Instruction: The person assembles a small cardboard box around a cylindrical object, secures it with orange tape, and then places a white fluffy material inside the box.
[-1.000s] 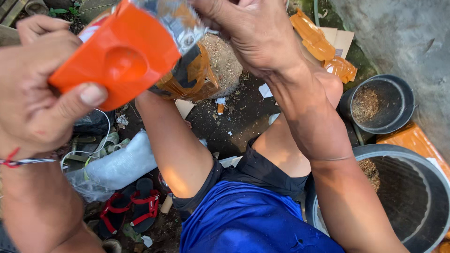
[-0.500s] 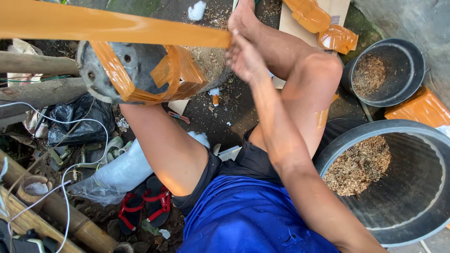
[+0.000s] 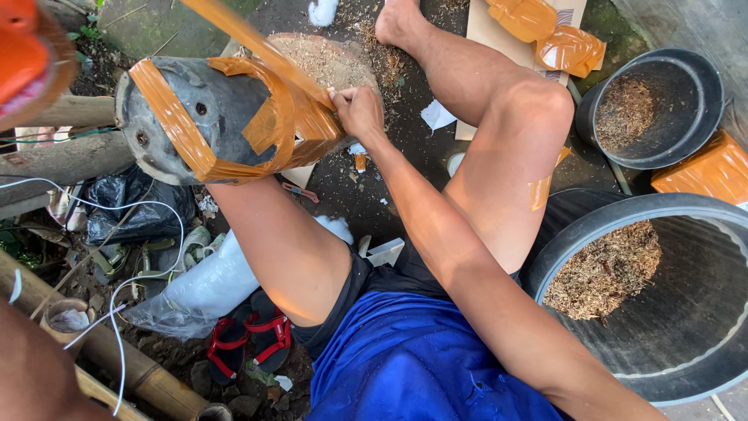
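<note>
Two hands at work: right hand pinching orange tape onto grey pot propped on left thigh for steadiness, left hand gripping orange tape roll at top-left edge, strip taut between.

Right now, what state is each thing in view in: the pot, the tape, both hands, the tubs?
grey pot: on its side on the knee, partly wrapped
orange tape: strip pulled taut
right hand: pressing tape onto the pot
left hand: at frame edge, grip unclear
large black tub: open, some sawdust inside
small black tub: open, some sawdust inside
</note>
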